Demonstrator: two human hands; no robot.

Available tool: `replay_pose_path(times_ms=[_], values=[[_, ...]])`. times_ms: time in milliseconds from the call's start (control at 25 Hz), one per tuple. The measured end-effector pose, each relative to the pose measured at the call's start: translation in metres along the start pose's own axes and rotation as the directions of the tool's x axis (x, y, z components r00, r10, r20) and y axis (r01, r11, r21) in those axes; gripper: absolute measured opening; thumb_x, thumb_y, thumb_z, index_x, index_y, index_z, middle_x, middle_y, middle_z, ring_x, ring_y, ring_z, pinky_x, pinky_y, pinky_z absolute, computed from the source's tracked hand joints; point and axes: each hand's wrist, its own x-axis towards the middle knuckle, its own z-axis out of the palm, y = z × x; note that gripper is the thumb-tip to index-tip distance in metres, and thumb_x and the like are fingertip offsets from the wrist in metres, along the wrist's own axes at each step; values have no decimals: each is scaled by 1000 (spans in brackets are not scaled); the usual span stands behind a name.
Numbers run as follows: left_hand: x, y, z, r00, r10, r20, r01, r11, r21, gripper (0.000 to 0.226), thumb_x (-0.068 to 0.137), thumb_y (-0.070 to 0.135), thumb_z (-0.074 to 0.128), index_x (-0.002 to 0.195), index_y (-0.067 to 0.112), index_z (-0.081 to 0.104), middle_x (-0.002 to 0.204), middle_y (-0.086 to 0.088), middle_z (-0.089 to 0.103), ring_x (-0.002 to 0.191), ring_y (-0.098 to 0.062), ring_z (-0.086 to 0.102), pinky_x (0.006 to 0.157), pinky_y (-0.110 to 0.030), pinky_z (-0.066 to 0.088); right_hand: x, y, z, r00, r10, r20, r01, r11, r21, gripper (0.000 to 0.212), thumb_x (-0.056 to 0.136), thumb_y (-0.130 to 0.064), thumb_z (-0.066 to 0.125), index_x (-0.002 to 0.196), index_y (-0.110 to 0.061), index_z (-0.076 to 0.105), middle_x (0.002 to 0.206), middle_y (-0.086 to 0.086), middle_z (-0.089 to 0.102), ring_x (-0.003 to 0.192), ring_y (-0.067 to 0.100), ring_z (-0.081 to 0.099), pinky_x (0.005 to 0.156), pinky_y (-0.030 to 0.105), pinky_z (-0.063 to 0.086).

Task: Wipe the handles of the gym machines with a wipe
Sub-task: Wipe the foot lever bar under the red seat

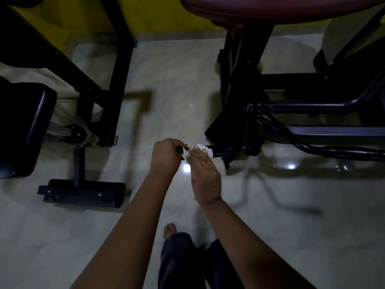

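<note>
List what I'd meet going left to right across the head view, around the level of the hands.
Black bench pad, black frame leg, left hand, wipe, bare stretch of the handle, curved black machine tube. The right hand overlaps the wipe, so it is left out.

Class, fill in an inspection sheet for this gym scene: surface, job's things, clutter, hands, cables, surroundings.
Surface: pale glossy floor with light glare.
Job's things: white wipe wrapped on the black handle of a machine.
Clutter: pale sheet behind the left frame.
Hands: left hand grips the handle's end; right hand holds the wipe on the handle.
Cables: nothing seen.
Surroundings: black pad, red seat, yellow wall.
</note>
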Motion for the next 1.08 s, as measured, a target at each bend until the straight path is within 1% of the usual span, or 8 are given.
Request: replay_pose_path(times_ms=[200,360,440,520,680,800,960,1080], values=[[-3,-2,-2,986,146,77,-155,978,140,38,82,6,71,120,14,68,109,-12,70,99,-26,65,78,-11,35,-3,15,-6,902,332,-275,-376,918,-126,25,96,-3,55,117,-7,68,128,11,61,125,19,54,106,33,42],[7,-2,-8,982,112,154,-130,986,107,38,79,7,73,116,12,70,109,-11,71,101,-24,64,82,-16,37,32,-23,14,288,848,-445,-751,488,445,19,90,-1,62,102,-11,72,127,9,62,119,21,58,95,22,48],[11,-1,-12,975,120,189,-137,988,77,35,77,5,75,111,10,72,106,-12,72,99,-25,65,87,-24,42,49,-40,19,-110,939,-326,-711,155,686,14,91,-8,62,99,-16,69,108,2,68,101,17,65,80,20,50],[11,-2,-14,965,157,212,-178,981,83,31,76,5,75,107,9,74,101,-13,73,95,-25,65,87,-28,44,50,-53,27,-286,945,-159,-624,-58,779,9,92,-13,61,98,-20,64,94,-3,68,86,11,65,73,19,49],[10,-4,-18,960,195,202,-209,977,50,28,75,4,76,103,7,75,98,-14,73,92,-26,65,86,-31,45,46,-36,22,-240,957,161,-319,-234,918,8,95,-9,53,99,-10,60,81,5,63,72,18,61,62,25,51],[13,-2,-19,953,174,249,-196,978,65,33,76,5,76,109,8,73,101,-12,73,96,-25,65,84,-25,43,49,-3,7,-32,875,484,93,-479,873,20,96,-5,39,95,-8,59,84,11,61,76,23,60,75,30,53],[13,-3,-20,947,208,245,-234,969,80,29,75,7,77,103,13,76,93,-6,74,84,-17,65,62,-3,35,43,-32,18,187,725,663,102,-686,721,24,88,-8,45,103,-7,64,92,12,67,86,24,65,82,30,54],[10,-4,-18,951,225,210,-248,965,88,26,77,3,73,100,14,77,87,-5,75,70,-9,60,57,-1,34,43,-45,25,125,685,718,74,-728,681,29,92,-5,43,113,-3,62,95,13,66,81,22,63,68,26,54]])
